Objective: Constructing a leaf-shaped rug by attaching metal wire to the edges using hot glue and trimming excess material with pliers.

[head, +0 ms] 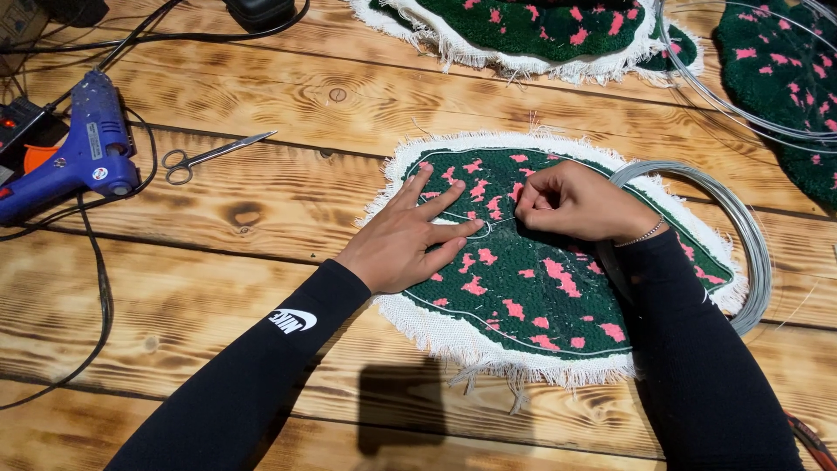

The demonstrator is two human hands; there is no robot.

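A green-and-pink tufted leaf-shaped rug piece with a white fringed cloth border [558, 296] lies at the middle of the burnt-grain wooden plank table [288, 105], with the left hand [410, 240] flat on its left part and the right hand [571, 202] on its centre, a coil of grey wire [750, 244] at its right side. A blue hot-glue gun [74, 157] rests by the table's left edge, small steel scissors [209, 155] just right of it. Two more green-and-pink tufted pieces [540, 30] lie along the far edge toward the far right corner.

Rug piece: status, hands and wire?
Left hand flat on rug piece. Right hand pinching wire on it. Wire coil under right edge.
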